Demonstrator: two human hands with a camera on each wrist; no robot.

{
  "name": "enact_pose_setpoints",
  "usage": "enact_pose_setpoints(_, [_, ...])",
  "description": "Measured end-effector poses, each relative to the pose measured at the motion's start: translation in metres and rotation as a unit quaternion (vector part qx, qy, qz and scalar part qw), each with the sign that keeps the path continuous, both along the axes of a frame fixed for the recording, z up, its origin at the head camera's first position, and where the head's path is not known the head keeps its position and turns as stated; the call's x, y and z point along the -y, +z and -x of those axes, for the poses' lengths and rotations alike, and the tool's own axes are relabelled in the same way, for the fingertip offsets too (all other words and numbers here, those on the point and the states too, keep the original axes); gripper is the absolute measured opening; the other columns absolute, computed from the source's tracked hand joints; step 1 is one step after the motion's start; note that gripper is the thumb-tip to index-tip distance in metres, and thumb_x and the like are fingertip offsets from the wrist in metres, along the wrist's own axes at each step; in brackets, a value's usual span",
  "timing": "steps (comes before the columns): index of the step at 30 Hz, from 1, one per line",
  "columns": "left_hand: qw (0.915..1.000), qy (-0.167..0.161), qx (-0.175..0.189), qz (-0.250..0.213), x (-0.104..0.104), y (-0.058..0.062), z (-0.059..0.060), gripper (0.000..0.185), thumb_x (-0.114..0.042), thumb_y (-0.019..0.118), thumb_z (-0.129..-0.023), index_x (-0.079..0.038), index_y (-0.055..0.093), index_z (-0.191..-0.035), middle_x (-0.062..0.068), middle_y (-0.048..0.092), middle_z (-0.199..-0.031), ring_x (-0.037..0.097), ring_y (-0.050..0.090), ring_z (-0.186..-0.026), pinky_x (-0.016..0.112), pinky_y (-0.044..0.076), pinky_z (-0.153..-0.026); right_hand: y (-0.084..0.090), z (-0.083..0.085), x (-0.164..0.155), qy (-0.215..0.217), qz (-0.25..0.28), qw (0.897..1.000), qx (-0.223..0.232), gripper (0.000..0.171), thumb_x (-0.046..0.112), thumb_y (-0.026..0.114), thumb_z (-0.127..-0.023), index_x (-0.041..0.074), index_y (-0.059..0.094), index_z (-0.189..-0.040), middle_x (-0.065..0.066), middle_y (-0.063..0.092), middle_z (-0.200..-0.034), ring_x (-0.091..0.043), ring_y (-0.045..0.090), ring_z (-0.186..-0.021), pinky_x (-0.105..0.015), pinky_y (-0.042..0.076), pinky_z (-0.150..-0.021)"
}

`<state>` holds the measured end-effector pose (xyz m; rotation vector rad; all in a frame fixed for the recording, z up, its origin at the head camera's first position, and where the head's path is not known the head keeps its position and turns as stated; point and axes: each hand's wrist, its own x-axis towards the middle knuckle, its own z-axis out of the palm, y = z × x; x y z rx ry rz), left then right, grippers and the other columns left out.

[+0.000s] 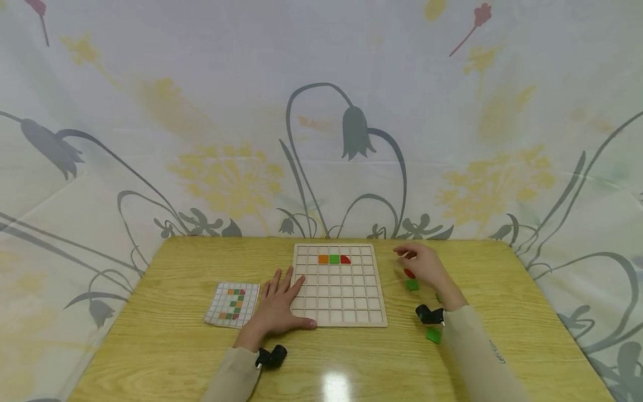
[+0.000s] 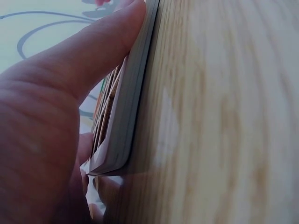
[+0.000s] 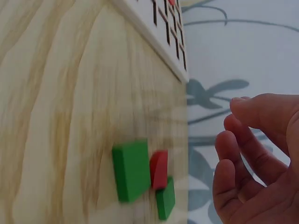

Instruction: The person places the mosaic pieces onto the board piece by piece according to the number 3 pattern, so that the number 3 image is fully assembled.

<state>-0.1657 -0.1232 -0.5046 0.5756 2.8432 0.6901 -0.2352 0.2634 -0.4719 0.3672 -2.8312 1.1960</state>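
Observation:
A pale wooden grid board (image 1: 350, 304) lies on the table, with an orange square (image 1: 324, 259), a green square (image 1: 334, 259) and a red rounded piece (image 1: 344, 259) side by side in one of its upper rows. My left hand (image 1: 277, 310) rests at the board's lower left corner, fingers spread on its left side and thumb along the front edge. Right of the board, my right hand (image 1: 424, 267) hovers with loosely bent fingers and nothing visible between them. Under and beside it lie a loose red piece (image 1: 409, 273) and a green square block (image 1: 412, 285).
A paper card (image 1: 213, 310) printed with a coloured grid pattern lies left of the board. Another green block (image 1: 433, 335) sits near my right sleeve, and one more is partly hidden by the wrist. A flower-patterned curtain (image 1: 321, 184) stands behind the table.

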Motion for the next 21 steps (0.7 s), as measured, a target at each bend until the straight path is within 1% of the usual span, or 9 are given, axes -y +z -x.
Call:
enact_pose_setpoints(5, [1.0000,-0.002,0.001,-0.002,0.000,0.000,0.000,0.110,-0.069,0.074,-0.074,-0.018,0.028,-0.159,0.011,0.004,-0.167,0.040,-0.004,-0.150,0.061,0.003,-0.117,-0.001,-0.012,-0.016,-0.003,-0.022,1.000,-0.002,0.024,0.003,0.065,-0.095,-0.003,0.070,-0.118,-0.020,0.066,-0.115,-0.033,0.064,-0.095,-0.041,0.054,-0.073])
enact_pose_setpoints(11, [1.0000,0.000,-0.002,-0.002,0.000,-0.001,0.001,0.110,-0.068,0.075,-0.074,-0.018,0.028,-0.159,0.011,0.004,-0.167,0.040,-0.004,-0.150,0.061,0.003,-0.117,-0.006,-0.026,-0.024,0.010,-0.052,0.999,0.015,0.022,0.001,0.067,-0.092,-0.002,0.072,-0.113,-0.017,0.066,-0.109,-0.030,0.064,-0.091,-0.039,0.053,-0.072])
enact_pose_setpoints(17, [1.0000,-0.001,0.000,-0.002,-0.001,-0.001,0.000,0.110,-0.069,0.074,-0.073,-0.018,0.028,-0.159,0.011,0.004,-0.166,0.040,-0.004,-0.150,0.062,0.004,-0.117,-0.010,-0.038,-0.028,0.021,-0.048,0.998,0.037,0.021,-0.001,0.067,-0.091,-0.001,0.072,-0.111,-0.014,0.067,-0.106,-0.026,0.062,-0.089,-0.035,0.050,-0.067])
enact_pose_setpoints(21, [1.0000,-0.002,0.003,-0.007,-0.001,0.000,-0.001,0.110,-0.069,0.075,-0.073,-0.018,0.029,-0.159,0.011,0.004,-0.167,0.040,-0.004,-0.150,0.062,0.004,-0.117,-0.009,-0.042,-0.029,0.028,-0.053,0.997,0.039,0.022,-0.002,0.067,-0.089,0.001,0.073,-0.110,-0.010,0.067,-0.103,-0.022,0.060,-0.087,-0.035,0.050,-0.070])
